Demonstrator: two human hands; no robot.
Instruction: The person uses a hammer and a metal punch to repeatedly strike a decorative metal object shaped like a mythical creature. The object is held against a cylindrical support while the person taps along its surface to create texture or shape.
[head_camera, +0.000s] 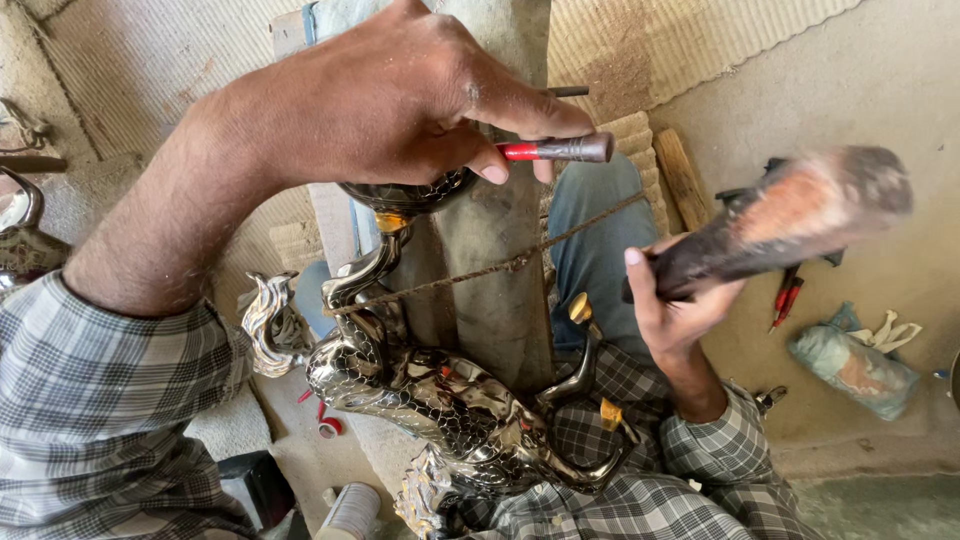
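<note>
**Chisel and mallet over a metal figure**

Across the person's lap lies a shiny metal figure (440, 400) with scaled engraving, a cord (490, 268) stretched over it. The left hand (390, 100) pinches a red-banded chisel (555, 150), fingers closed tight around its shaft, just above the figure's dark bowl-like top (410, 195). The right hand (672, 300) grips a mallet (790, 220), fingers wrapped round its handle; the head is blurred.

A risk, judging from the pose: the left fingertips sit close to the chisel's struck end, so an off-line blow could catch them. The figure rests on cloth, not on a firm surface, so a glancing strike might skid the chisel and scar the polish.

On the floor at right lies a pale green wrapped bundle (850, 365), beside red-handled tools (787, 297). No label shows on it.
</note>
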